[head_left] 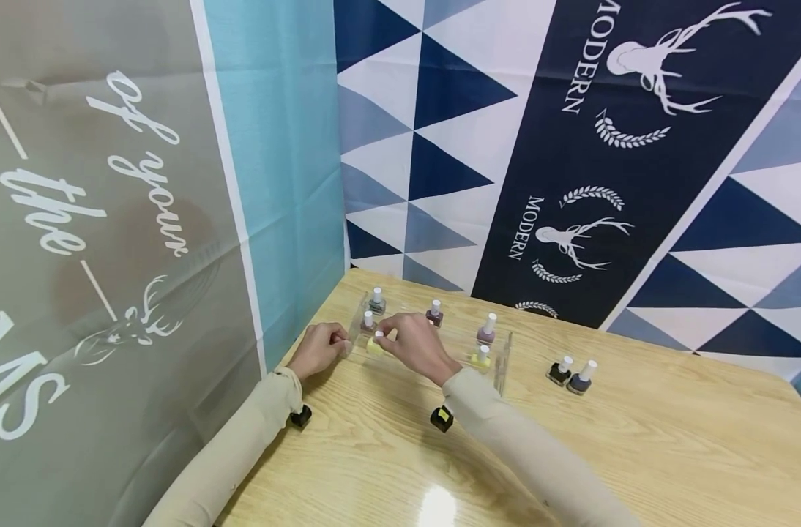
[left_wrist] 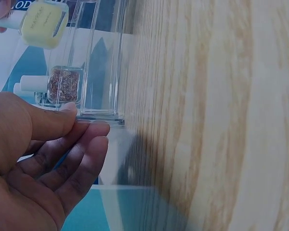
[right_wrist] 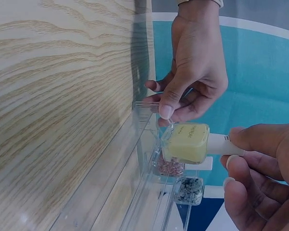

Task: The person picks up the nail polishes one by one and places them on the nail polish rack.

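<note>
A yellow nail polish bottle (right_wrist: 187, 142) hangs tilted over a clear stepped rack (head_left: 504, 359). My right hand (head_left: 416, 344) pinches it by its white cap, between thumb and fingers. At the rack's left end, my left hand (head_left: 319, 349) pinches the clear end panel; the thumb and fingertips show in the left wrist view. Just below the yellow bottle sits a reddish glitter bottle (left_wrist: 63, 85) in the rack. Beside that one is a dark-flecked glitter bottle (right_wrist: 189, 190). Farther right, the rack holds a dark purple bottle (head_left: 434, 315), a mauve bottle (head_left: 485, 334) and another yellow bottle (head_left: 481, 359).
Right of the rack, a black polish bottle (head_left: 559, 372) and a dark blue-grey one (head_left: 579, 382) stand close together on the wooden table (head_left: 671, 432). Printed fabric (head_left: 288, 183) hangs along the table's left and back sides.
</note>
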### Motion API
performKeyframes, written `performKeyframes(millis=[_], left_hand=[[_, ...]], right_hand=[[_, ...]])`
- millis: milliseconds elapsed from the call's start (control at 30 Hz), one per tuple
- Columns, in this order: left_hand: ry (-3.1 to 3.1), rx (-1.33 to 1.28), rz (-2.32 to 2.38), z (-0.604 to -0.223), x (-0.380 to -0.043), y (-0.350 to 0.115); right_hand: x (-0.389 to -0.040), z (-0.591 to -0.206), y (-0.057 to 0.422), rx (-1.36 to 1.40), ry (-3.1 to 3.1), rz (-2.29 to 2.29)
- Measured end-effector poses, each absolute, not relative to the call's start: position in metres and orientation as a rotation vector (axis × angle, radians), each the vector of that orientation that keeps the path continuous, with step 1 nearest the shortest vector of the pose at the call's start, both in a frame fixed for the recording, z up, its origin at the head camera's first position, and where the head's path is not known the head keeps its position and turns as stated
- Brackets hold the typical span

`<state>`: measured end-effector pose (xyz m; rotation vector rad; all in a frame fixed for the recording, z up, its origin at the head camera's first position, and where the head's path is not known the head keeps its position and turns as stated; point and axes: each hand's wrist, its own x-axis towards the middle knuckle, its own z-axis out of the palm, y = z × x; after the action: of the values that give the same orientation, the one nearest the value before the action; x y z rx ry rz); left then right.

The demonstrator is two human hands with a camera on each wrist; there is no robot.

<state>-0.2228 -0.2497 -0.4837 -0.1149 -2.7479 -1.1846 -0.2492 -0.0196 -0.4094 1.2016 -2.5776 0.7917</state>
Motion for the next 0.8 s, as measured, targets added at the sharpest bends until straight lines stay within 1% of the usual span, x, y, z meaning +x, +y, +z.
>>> performKeyframes(millis=[567, 800], left_hand=[[-2.743, -0.106, -1.193, -0.486, -0.220, -0.248], [-2.733, -0.096, -1.225, -0.483, -0.221, -0.249]], right_hand=[[-0.253, -0.422, -0.037, 1.127, -2.693, 0.799], [-0.255, -0.419, -0.042, 1.132, -2.682, 0.785]])
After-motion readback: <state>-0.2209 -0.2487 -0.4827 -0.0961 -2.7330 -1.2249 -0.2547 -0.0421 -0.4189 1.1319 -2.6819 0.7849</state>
